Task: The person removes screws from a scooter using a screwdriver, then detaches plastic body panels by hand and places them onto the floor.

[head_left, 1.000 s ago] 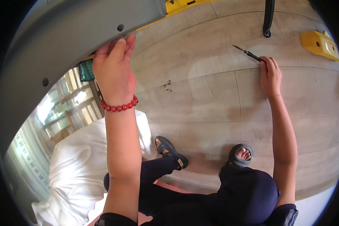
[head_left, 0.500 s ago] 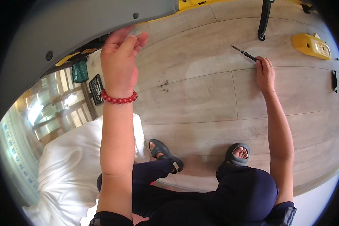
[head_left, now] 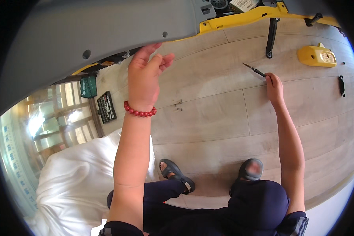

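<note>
A large grey panel [head_left: 118, 25] with a yellow lower frame [head_left: 240, 19] spans the top left. Along its lower edge is my left hand [head_left: 145, 72], palm side partly turned away, wearing a red bead bracelet. Its fingers are loosely bent and apart, with the tip of one meeting the panel's edge; nothing shows between them. My right hand [head_left: 275, 86] is closed round the black handle of a slim screwdriver [head_left: 257, 71]. The screwdriver's dark tip points up and left, over the wooden floor and away from the panel.
A black leg [head_left: 271, 39] comes down from the yellow frame. On the floor lie a yellow cover [head_left: 316, 56], a black strip [head_left: 342, 85], several small screws [head_left: 178, 105], a bit set case [head_left: 106, 107] and a green case [head_left: 88, 86]. White cloth [head_left: 78, 173] is at left.
The view has shifted, so the panel, floor and things on it sit lower and more frame shows. My left hand stays near the panel's edge; my right still holds the screwdriver.
</note>
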A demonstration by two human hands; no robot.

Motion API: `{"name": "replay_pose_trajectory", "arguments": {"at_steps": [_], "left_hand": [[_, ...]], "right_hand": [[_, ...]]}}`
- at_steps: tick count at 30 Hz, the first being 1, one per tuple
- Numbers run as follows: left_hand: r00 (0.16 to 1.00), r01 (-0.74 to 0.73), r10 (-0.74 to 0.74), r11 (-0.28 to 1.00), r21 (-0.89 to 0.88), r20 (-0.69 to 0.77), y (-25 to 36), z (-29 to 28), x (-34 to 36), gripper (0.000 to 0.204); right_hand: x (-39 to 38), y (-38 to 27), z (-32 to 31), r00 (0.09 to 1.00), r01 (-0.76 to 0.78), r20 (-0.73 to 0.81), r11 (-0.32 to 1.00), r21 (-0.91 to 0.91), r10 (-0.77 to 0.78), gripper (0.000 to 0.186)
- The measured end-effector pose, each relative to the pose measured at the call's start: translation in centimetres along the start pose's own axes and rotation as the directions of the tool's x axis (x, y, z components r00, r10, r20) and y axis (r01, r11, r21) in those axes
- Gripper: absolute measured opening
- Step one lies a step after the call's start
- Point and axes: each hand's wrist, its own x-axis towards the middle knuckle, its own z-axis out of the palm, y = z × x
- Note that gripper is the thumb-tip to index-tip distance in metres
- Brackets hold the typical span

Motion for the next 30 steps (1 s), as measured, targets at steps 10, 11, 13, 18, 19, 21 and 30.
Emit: {"name": "replay_pose_trajectory", "arguments": {"at_steps": [10, 11, 13, 18, 19, 21, 30], "left_hand": [[0.996, -0.059, 0.061, 0.998, 0.026, -0.069, 0.7, 0.4, 0.8, 0.027], [0.995, -0.064, 0.066, 0.998, 0.028, -0.076, 0.6, 0.3, 0.8, 0.027], [0.998, -0.039, 0.039, 0.999, -0.002, -0.046, 0.7, 0.2, 0.9, 0.026], [0.999, -0.015, 0.015, 1.0, -0.008, -0.043, 0.8, 0.0, 0.4, 0.027], [0.999, -0.002, 0.002, 1.0, -0.009, -0.045, 0.9, 0.0, 0.3, 0.027], [0.999, 0.008, -0.008, 1.0, -0.015, -0.031, 0.8, 0.0, 0.2, 0.027], [1.0, -0.006, 0.006, 1.0, 0.02, -0.015, 0.8, -0.1, 0.3, 0.022]], "right_hand": [[0.3, 0.0, 0.0, 0.999, 0.037, -0.008, 0.999, 0.015, -0.037, 0.018], [0.3, 0.0, 0.0, 1.0, 0.027, 0.002, 1.0, 0.01, -0.027, 0.018], [0.5, -0.3, 0.0, 1.0, 0.014, 0.016, 1.0, 0.013, -0.014, 0.018], [0.3, 0.1, 0.3, 0.999, 0.024, 0.024, 0.999, 0.03, -0.025, 0.018], [0.4, 0.0, 0.2, 0.999, 0.002, 0.032, 0.999, 0.037, -0.003, 0.018], [0.1, 0.1, 0.1, 0.999, -0.027, 0.041, 0.999, 0.039, 0.025, 0.018], [1.3, -14.0, -5.4, 0.997, -0.067, 0.08, 0.666, 0.743, 0.011, 0.022]]}}
